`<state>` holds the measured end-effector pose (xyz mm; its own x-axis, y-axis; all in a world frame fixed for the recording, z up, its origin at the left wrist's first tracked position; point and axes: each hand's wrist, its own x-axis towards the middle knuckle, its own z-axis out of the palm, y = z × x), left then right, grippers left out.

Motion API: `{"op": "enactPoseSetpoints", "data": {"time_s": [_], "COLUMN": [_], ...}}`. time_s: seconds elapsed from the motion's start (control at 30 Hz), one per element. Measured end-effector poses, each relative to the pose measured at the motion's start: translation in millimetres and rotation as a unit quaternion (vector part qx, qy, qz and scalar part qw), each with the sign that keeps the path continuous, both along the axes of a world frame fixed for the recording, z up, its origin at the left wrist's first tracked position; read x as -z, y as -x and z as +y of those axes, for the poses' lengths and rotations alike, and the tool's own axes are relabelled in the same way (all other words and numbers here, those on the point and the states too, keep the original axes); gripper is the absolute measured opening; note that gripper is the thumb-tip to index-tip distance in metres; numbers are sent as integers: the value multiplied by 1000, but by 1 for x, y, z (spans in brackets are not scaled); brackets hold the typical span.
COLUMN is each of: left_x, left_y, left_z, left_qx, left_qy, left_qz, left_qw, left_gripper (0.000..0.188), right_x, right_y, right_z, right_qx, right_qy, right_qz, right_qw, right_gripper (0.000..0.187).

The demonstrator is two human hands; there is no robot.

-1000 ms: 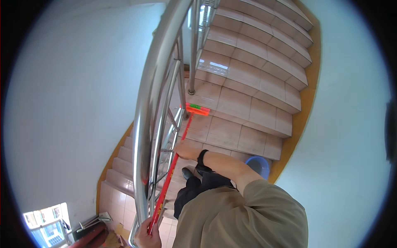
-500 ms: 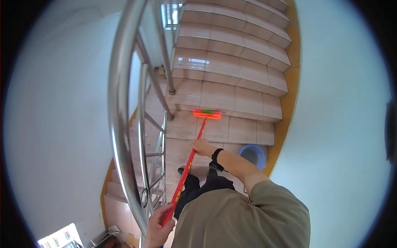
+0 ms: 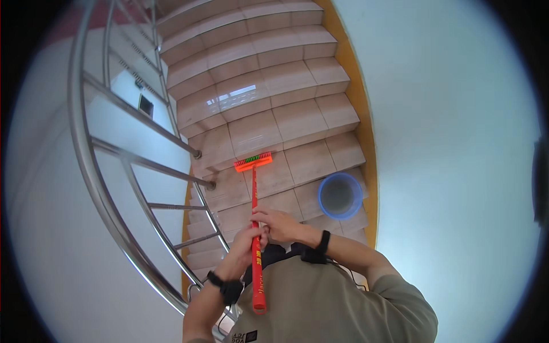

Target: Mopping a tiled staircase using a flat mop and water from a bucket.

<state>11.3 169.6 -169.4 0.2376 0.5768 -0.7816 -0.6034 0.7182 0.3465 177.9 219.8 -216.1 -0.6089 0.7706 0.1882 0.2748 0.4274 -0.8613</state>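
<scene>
A long-handled scrub brush with a red pole and an orange head rests on a tiled stair tread, its green and red bristles toward the riser. My left hand is wrapped around the pole near its middle. Just above it, my right hand is closed over the same pole from the right, some of its fingers hidden. The pole's upper end lies before my shirt. To the right of the brush stands a blue bucket holding greyish liquid.
Steep tiled stairs rise ahead and curve left. A steel railing runs close on my left, with lower steps beyond it. A white wall with a yellow skirting strip bounds the right side.
My left hand has moved up the pole to just below the right hand. The view has turned, so brush, stairs and railing sit further left and the bucket shows fully.
</scene>
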Motion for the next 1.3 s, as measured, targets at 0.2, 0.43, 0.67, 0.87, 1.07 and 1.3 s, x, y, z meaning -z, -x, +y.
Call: {"op": "enactPoseSetpoints", "data": {"time_s": [0.2,0.43,0.67,0.87,1.07,1.3], "left_x": [98,143,252,261,280,264], "left_y": [-64,-150,-91,-72,-129,-97], "left_z": [57,36,33,33,57,42], "left_qx": [103,156,137,199,232,216], "left_qy": [28,129,145,139,128,191], "left_qz": [-41,3,138,244,200,135], "left_qw": [993,979,970,939,943,948], "left_gripper": [8,14,21,24,30,24], "right_x": [-73,-135,-105,-95,-89,-95], "right_y": [-108,-199,-95,-41,-46,-95], "right_z": [-24,-160,-284,-318,-310,-312], "right_qx": [75,191,371,505,602,597], "right_qy": [327,534,398,411,348,355], "right_qz": [65,33,-162,-5,-97,-88], "right_qw": [940,823,823,759,712,714], "right_gripper": [42,53,45,41,35,31]}}
